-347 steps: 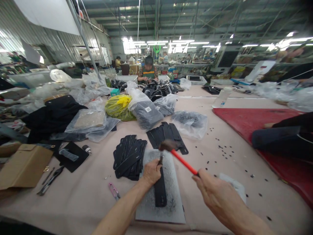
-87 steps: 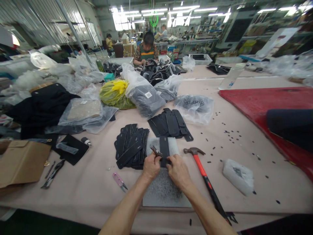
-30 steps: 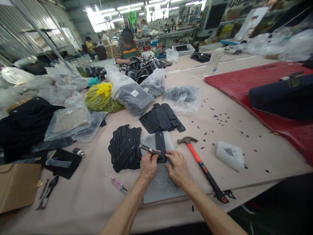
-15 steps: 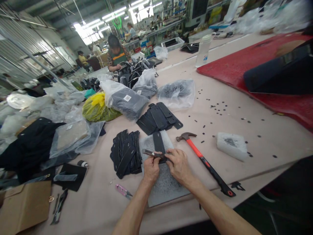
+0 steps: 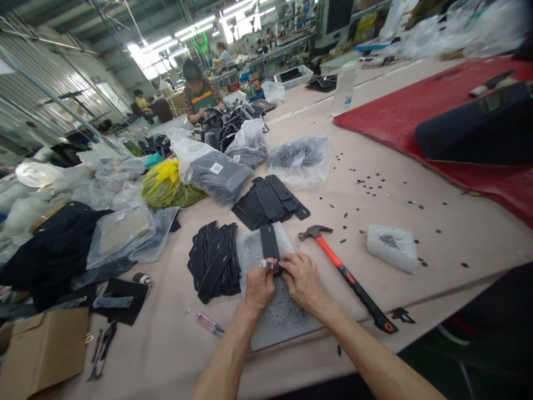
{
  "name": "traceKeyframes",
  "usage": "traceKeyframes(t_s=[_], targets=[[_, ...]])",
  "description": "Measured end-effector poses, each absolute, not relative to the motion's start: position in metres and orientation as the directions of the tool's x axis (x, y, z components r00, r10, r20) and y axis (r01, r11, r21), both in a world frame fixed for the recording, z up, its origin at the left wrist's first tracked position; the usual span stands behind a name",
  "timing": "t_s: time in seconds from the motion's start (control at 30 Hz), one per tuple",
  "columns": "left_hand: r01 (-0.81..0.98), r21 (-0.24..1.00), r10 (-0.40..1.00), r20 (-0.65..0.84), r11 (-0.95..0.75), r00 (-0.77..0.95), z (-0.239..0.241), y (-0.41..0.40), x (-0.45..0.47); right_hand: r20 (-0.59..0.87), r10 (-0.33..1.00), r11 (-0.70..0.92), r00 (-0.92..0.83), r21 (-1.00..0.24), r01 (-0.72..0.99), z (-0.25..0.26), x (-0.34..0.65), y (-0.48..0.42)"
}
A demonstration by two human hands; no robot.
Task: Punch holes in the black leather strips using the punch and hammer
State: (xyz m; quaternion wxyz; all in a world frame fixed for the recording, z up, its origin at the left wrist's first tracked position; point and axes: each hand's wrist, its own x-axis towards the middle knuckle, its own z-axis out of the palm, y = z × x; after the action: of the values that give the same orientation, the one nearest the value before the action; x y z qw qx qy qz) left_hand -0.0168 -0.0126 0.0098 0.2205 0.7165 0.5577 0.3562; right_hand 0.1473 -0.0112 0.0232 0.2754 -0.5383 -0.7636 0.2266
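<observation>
A black leather strap (image 5: 268, 243) lies lengthwise on a grey cutting pad (image 5: 278, 311) at the table's near edge. My left hand (image 5: 258, 286) is closed round a small metal punch tool (image 5: 267, 265), held against the strap's near end. My right hand (image 5: 303, 280) pinches that same end of the strap with its fingertips. A red-handled hammer (image 5: 345, 276) rests on the table just right of my right hand, untouched.
A stack of black straps (image 5: 214, 261) sits left of the pad and another fan of straps (image 5: 270, 201) behind it. Pink snips (image 5: 210, 324), a white foam block (image 5: 391, 248), scattered punched dots, plastic bags, a cardboard box (image 5: 44, 350) and a red mat (image 5: 420, 122) surround them. A person works across the table.
The hammer, swung earlier in my right hand, lies on the table. Both hands stay at the strap's near end, and the punch in my left hand has turned more upright.
</observation>
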Motion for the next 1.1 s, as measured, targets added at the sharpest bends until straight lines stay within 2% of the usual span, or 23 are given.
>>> traceKeyframes(t_s=[0.1,0.17,0.27,0.37,0.47,0.53,0.67,0.77,0.93,1.1], targets=[[0.663,0.724,0.977,0.208,-0.191,0.055,0.01,-0.011,-0.018,0.196,0.936,0.347,-0.292,-0.657,0.669,0.024,0.161,-0.008],[0.667,0.726,0.981,0.189,-0.167,0.039,0.009,-0.01,-0.018,0.232,0.945,0.326,-0.23,-0.634,0.701,0.023,0.178,-0.007],[0.649,0.735,0.976,0.212,-0.197,0.057,0.007,-0.01,-0.018,0.252,0.965,0.211,-0.076,-0.564,0.799,0.015,0.211,-0.009],[0.642,0.726,0.965,0.245,-0.247,0.095,0.005,-0.011,-0.018,0.217,0.976,0.115,-0.003,-0.501,0.858,0.01,0.231,-0.01],[0.634,0.721,0.954,0.283,-0.279,0.097,0.002,-0.012,-0.018,0.179,0.982,0.136,-0.058,-0.461,0.877,0.016,0.223,0.0],[0.625,0.728,0.949,0.309,-0.281,0.067,0.0,-0.013,-0.017,0.163,0.972,0.226,-0.169,-0.453,0.863,0.024,0.204,0.013],[0.634,0.718,0.937,0.349,-0.288,0.03,-0.003,-0.014,-0.016,0.107,0.886,0.442,-0.45,-0.488,0.753,0.031,0.159,0.045],[0.664,0.689,0.924,0.383,-0.291,0.008,-0.005,-0.014,-0.015,0.105,0.837,0.505,-0.537,-0.527,0.684,0.021,0.138,0.058],[0.688,0.667,0.92,0.392,-0.287,0.003,-0.006,-0.014,-0.015,0.16,0.819,0.527,-0.551,-0.589,0.613,0.002,0.129,0.06],[0.698,0.654,0.928,0.37,-0.293,0.043,0.0,-0.013,-0.014,0.235,0.885,0.453,-0.401,-0.629,0.632,0.003,0.147,0.052]])
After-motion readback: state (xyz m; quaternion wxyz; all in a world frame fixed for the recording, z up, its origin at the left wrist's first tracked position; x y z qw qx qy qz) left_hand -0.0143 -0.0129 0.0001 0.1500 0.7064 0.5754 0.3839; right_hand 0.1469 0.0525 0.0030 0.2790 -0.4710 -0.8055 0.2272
